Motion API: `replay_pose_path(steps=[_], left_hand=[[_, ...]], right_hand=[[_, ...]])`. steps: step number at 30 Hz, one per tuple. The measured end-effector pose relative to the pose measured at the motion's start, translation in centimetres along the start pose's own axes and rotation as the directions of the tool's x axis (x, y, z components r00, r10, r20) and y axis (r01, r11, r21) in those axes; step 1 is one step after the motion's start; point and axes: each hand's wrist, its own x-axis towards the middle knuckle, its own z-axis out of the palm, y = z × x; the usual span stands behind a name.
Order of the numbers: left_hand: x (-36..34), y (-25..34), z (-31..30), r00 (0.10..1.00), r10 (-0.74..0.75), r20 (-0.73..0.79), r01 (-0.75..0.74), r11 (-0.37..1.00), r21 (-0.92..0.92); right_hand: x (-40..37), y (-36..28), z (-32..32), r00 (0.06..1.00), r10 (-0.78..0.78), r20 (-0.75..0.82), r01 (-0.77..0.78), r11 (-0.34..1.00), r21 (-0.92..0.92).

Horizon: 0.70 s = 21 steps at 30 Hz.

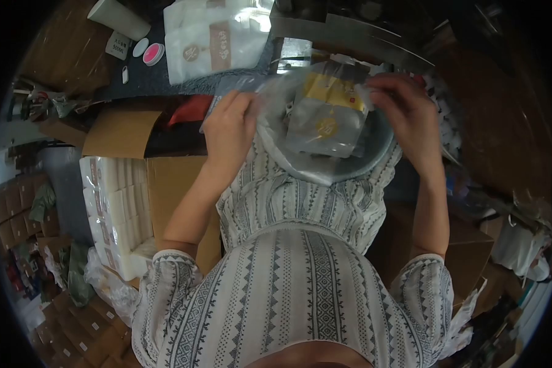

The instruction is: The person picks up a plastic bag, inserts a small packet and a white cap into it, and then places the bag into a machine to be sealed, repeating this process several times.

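Note:
A round basin (383, 150) rests on my lap, with translucent plastic film (288, 156) over its left and front part. Inside it lie printed packaging bags (325, 126), clear with a yellow band and a round yellow mark. At the basin's left side, my left hand (230, 129) is closed, thumb and fingers pinched at the edge of thin clear plastic. Over the right rim, my right hand (408, 113) has its fingers bent together beside the top corner of the printed bags. Blur hides what exactly is between the right fingertips.
Ahead, a stack of white printed bags (218, 43) lies on a dark mat beside a pink-topped round tin (153, 54) and a white cup (119, 19). To my left stands an open cardboard box (181, 184) with white packs (116, 208). A machine's metal edge (349, 37) borders the basin's far side.

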Motion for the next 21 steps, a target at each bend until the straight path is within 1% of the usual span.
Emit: replay_pose_path(steps=[1,2,3,4,6,7,9,10,11,12,13,14,15,16,18,19,21], left_hand=[[0.1,0.7,-0.2,1.000,0.001,-0.005,-0.001,1.000,0.002],[0.3,1.3,-0.4,0.999,0.030,0.016,-0.030,0.999,-0.011],[0.4,1.6,-0.4,0.997,0.060,0.039,-0.059,0.998,-0.025],[0.4,1.7,-0.3,0.997,0.060,0.039,-0.059,0.998,-0.024],[0.2,1.9,-0.1,0.977,0.117,0.177,-0.097,0.988,-0.120],[0.1,2.0,0.2,0.977,0.115,0.179,-0.094,0.988,-0.121],[0.0,2.1,1.1,0.923,0.120,0.366,-0.028,0.969,-0.247],[0.1,2.3,1.7,0.922,0.123,0.366,-0.030,0.968,-0.251],[0.3,2.4,2.5,0.902,0.106,0.420,0.047,0.940,-0.338],[0.5,2.6,3.3,0.876,0.092,0.473,0.129,0.901,-0.414],[0.7,2.5,4.2,0.877,0.092,0.472,0.129,0.901,-0.415],[1.0,2.4,5.2,0.778,-0.055,0.626,0.406,0.804,-0.434],[1.5,2.3,6.1,0.622,-0.161,0.766,0.653,0.647,-0.394],[2.4,2.5,6.5,0.624,-0.162,0.764,0.652,0.646,-0.396],[4.4,2.9,7.1,0.559,-0.202,0.805,0.809,0.347,-0.475],[4.9,2.6,7.8,0.557,-0.201,0.806,0.810,0.346,-0.474],[5.4,2.3,9.1,0.502,-0.223,0.836,0.865,0.133,-0.484]], right_hand=[[0.3,-0.5,1.0,1.000,-0.005,0.000,0.005,1.000,0.000],[0.5,-0.7,2.0,0.987,-0.156,0.031,0.158,0.985,-0.070],[0.7,-0.8,2.7,0.952,-0.299,0.071,0.306,0.943,-0.134],[0.7,-0.9,3.1,0.952,-0.299,0.071,0.306,0.943,-0.133],[0.6,-1.0,3.5,0.928,-0.365,0.079,0.370,0.927,-0.067],[0.6,-0.5,3.6,0.929,-0.362,0.081,0.367,0.928,-0.067],[0.5,0.7,3.6,0.945,-0.317,0.083,0.319,0.947,-0.019],[0.4,1.0,3.3,0.946,-0.315,0.081,0.318,0.948,-0.024],[0.3,1.3,3.0,0.980,-0.182,0.079,0.183,0.983,0.005],[0.2,1.5,2.7,0.995,-0.046,0.083,0.043,0.998,0.035],[0.2,2.0,2.6,0.995,-0.047,0.083,0.045,0.998,0.035],[0.1,2.6,2.6,0.998,-0.054,-0.027,0.054,0.998,-0.020],[-0.1,3.0,2.4,0.988,-0.067,-0.136,0.057,0.996,-0.075],[-0.3,3.0,1.7,0.989,-0.069,-0.134,0.060,0.995,-0.076],[-1.0,3.0,0.0,0.992,0.023,-0.127,-0.051,0.974,-0.223],[-1.1,3.3,-0.6,0.992,0.025,-0.127,-0.053,0.973,-0.223],[-1.1,4.2,-2.1,0.974,0.132,-0.185,-0.195,0.902,-0.386]])
